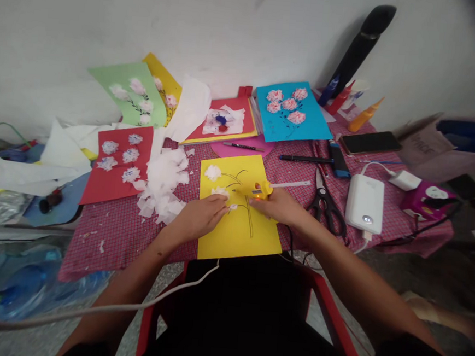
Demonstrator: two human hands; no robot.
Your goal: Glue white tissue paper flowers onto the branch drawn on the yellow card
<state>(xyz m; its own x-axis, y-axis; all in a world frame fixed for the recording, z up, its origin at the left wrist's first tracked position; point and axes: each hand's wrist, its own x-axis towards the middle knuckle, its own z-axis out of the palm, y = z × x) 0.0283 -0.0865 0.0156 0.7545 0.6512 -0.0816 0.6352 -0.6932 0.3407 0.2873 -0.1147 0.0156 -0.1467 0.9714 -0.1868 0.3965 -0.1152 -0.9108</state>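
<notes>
A sheet of yellow paper (238,244) lies in front of me, with stems drawn on it in dark lines. Near its top left is a white tissue-paper flower (212,172). A second white flower (220,192) sits just beyond the fingers of my left hand (204,215). That hand is closed over the sheet, with a small white piece of tissue paper (233,206) at its fingertips. My right hand (278,206) grips a yellow hot glue gun (258,190), its nozzle pointing left over the drawn stems. A pale glue stick (292,184) sticks out behind the gun.
Torn white tissue (165,180) is heaped left of the sheet. Flower cards in red (115,190), green (101,77) and blue (321,131) stand around. On the right are black scissors (326,204), a white power bank (365,202) and a phone (372,142). A white cable (145,304) crosses before me.
</notes>
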